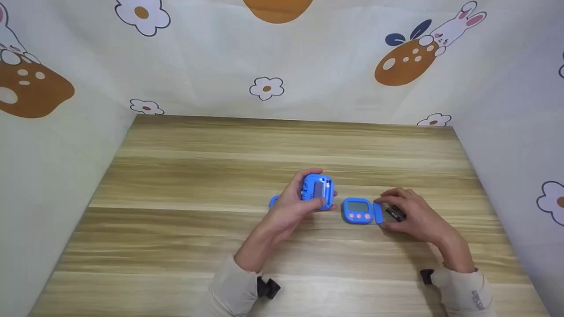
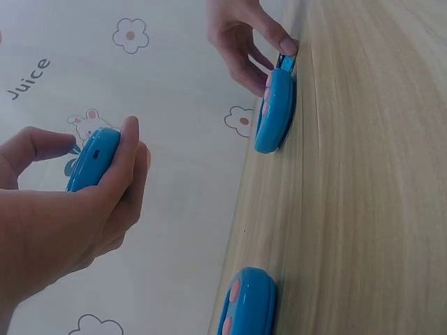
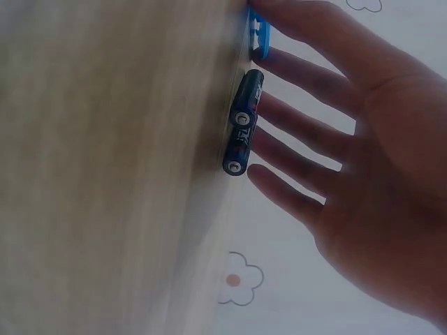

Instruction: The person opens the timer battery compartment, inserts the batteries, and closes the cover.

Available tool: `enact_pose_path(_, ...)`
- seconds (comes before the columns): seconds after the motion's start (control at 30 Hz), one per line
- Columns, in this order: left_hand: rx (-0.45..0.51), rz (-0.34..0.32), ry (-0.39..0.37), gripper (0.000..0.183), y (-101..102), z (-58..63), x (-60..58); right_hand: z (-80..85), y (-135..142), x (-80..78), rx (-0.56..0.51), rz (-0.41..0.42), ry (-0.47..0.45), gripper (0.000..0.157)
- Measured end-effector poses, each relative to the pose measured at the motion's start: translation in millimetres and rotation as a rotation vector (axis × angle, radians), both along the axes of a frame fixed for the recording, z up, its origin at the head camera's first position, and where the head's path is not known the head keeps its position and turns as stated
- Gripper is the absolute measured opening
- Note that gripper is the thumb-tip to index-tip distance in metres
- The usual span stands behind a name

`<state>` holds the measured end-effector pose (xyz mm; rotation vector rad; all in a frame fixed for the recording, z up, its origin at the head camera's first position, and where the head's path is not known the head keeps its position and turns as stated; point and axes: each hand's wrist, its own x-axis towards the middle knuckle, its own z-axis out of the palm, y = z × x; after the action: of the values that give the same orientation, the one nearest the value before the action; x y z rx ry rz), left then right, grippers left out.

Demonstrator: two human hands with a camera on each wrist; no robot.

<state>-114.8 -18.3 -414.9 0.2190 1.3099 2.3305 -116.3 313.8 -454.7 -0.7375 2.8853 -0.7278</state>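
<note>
My left hand (image 1: 288, 207) holds a blue digital timer (image 1: 310, 187) above the table, its back with the uncovered battery compartment facing up. The thumb lies across the compartment's edge. Over at the right, my right hand (image 1: 414, 215) pinches a small blue battery cover (image 1: 378, 213) by its two ends, thumb on one and index finger on the other. Against that cover lies a second blue timer (image 1: 358, 210), screen and three pink buttons up. Two dark batteries (image 3: 244, 105) rest on the table beneath the right palm, beside the spread fingers.
Another blue timer (image 2: 250, 303) lies on the wooden table (image 1: 176, 237), mostly hidden behind the left hand in the head view. A patterned cloth (image 1: 211, 66) rises along the table's back and sides.
</note>
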Motion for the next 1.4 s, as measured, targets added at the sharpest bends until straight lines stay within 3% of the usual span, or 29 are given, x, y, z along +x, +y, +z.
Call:
enact_pose_path(0.1, 0.000, -0.002, -0.006, 0.066, 0, -0.9, 1.0, 1.6, 2, 2.9, -0.004, -0.029, 0.008, 0.053)
enact_pose_path(0.3, -0.007, 0.005, -0.029, 0.061, 2, -0.6, 0.8, 7.4, 5, 10.5, 0.074, -0.165, 0.084, 0.024)
enact_pose_path(0.47, -0.023, 0.011, -0.038, 0.060, 4, -1.0, 0.4, 6.0, 3, 12.5, 0.137, -0.198, 0.057, 0.018)
enact_pose_path(0.6, -0.019, 0.013, -0.039, 0.058, 4, -0.5, 1.4, 5.6, 2, 12.8, 0.123, -0.204, 0.083, 0.016)
enact_pose_path(0.7, -0.007, -0.002, -0.031, 0.058, 4, 0.2, 2.4, 11.2, 0, 15.8, 0.047, -0.209, 0.132, 0.018)
enact_pose_path(0.9, -0.024, -0.028, 0.004, 0.058, 4, 1.0, 3.7, 42.4, -29, 21.5, -0.254, -0.139, 0.105, 0.019)
enact_pose_path(1.0, 0.002, -0.034, 0.018, 0.058, 5, 0.1, 3.8, 57.4, -53, 21.0, -0.344, -0.081, 0.133, 0.019)
enact_pose_path(1.17, 0.008, -0.020, 0.028, 0.061, 5, -1.4, 3.8, 70.1, -91, 17.8, -0.407, 0.003, 0.206, 0.020)
enact_pose_path(1.4, -0.066, -0.009, 0.036, 0.063, 7, -2.0, 4.4, 66.0, -115, 15.9, -0.419, 0.051, 0.321, 0.028)
